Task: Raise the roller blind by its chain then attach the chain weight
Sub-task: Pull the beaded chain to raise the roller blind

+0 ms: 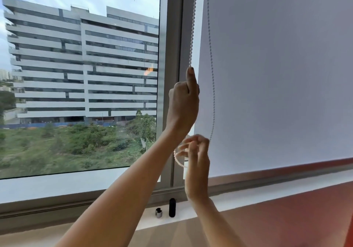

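The white plastic beaded chain (193, 27) hangs in a loop beside the grey window frame (172, 55), its front strand taut and its back strand (211, 75) running down in front of the pale grey fabric roller blind (277, 75), which covers nearly the whole right pane with its bottom bar close above the sill. The left hand (182, 105) is fisted around the front strand, thumb pressed up along it, so it holds the chain firmly. The right hand (196, 155), lower down and blurred, has curled fingers among the slack bottom of the loop; whether it pinches the beads I cannot tell. The raising step looks barely begun. The next move likely calls for steady downward pulls on one strand, hand over hand, while the other strand runs free. On the white window sill (229, 201) stand a black cylindrical piece (172, 207) and a small grey-and-black clip-like piece (158, 212), probably the chain weight parts, untouched.
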Action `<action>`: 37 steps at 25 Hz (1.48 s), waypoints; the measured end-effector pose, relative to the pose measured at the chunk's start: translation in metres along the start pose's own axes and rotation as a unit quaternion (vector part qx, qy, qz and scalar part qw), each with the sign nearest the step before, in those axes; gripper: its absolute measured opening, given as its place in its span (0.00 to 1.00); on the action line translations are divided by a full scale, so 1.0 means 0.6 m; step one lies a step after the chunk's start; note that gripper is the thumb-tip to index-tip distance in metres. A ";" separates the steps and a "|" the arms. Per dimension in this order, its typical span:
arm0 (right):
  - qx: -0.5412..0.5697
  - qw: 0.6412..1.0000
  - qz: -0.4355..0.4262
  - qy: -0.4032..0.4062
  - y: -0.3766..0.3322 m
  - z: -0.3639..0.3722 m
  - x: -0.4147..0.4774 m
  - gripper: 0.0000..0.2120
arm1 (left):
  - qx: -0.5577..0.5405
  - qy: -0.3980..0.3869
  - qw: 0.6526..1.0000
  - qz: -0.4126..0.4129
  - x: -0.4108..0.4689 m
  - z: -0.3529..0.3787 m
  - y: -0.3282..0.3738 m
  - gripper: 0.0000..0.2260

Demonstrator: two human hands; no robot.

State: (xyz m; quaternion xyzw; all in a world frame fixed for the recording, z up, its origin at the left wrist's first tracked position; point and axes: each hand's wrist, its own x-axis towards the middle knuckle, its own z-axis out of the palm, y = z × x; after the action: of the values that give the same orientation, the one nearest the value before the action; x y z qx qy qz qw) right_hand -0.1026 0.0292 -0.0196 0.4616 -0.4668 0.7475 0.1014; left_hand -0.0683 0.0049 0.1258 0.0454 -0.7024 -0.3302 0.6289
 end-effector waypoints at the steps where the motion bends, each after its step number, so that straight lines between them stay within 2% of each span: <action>1: 0.033 0.999 0.009 0.023 -0.010 -0.003 0.020 0.15 | 0.000 -0.002 1.000 -0.001 -0.006 0.002 -0.009 0.32; 4: 0.126 0.992 0.009 0.028 -0.039 -0.007 0.090 0.12 | 0.000 -0.027 0.999 -0.028 -0.040 0.004 -0.056 0.33; 8: 0.191 0.979 0.000 -0.073 -0.064 -0.011 0.161 0.12 | 0.040 -0.042 0.996 -0.060 -0.106 0.004 -0.124 0.32; 11: 0.265 0.946 0.057 -0.180 -0.088 0.005 0.205 0.10 | 0.080 -0.041 0.994 -0.061 -0.146 0.005 -0.149 0.29; 14: 0.321 0.896 0.166 -0.260 -0.124 0.025 0.252 0.07 | 0.109 -0.059 0.991 -0.053 -0.155 0.010 -0.141 0.28; 15: 0.308 0.884 0.202 -0.287 -0.136 0.031 0.268 0.08 | 0.109 -0.061 0.991 -0.054 -0.155 0.013 -0.138 0.28; 18: 0.250 0.859 0.259 -0.365 -0.157 0.043 0.301 0.22 | 0.097 -0.056 0.992 -0.066 -0.153 0.009 -0.147 0.27; 20: 0.240 0.862 0.270 -0.356 -0.160 0.054 0.301 0.27 | 0.090 -0.056 0.992 -0.069 -0.150 0.000 -0.159 0.26; 24: 0.219 0.922 0.200 -0.248 -0.157 0.083 0.268 0.25 | 0.054 -0.055 0.993 -0.084 -0.142 -0.014 -0.168 0.25; 26: 0.208 0.937 0.168 -0.224 -0.155 0.091 0.260 0.24 | 0.050 -0.057 0.993 -0.086 -0.140 -0.020 -0.172 0.26; 30: 0.204 0.943 0.146 -0.218 -0.153 0.092 0.250 0.24 | 0.001 -0.077 0.991 -0.109 -0.145 -0.026 -0.167 0.26; 37: 0.185 0.942 0.165 -0.226 -0.150 0.069 0.242 0.23 | -0.107 -0.124 0.971 -0.175 -0.144 -0.035 -0.142 0.23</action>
State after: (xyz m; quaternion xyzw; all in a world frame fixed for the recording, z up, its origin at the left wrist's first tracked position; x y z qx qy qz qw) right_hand -0.1057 0.0046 0.1544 0.5454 -0.4010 0.7028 -0.2187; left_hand -0.0611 -0.0286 0.0075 0.0590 -0.7163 -0.5119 0.4705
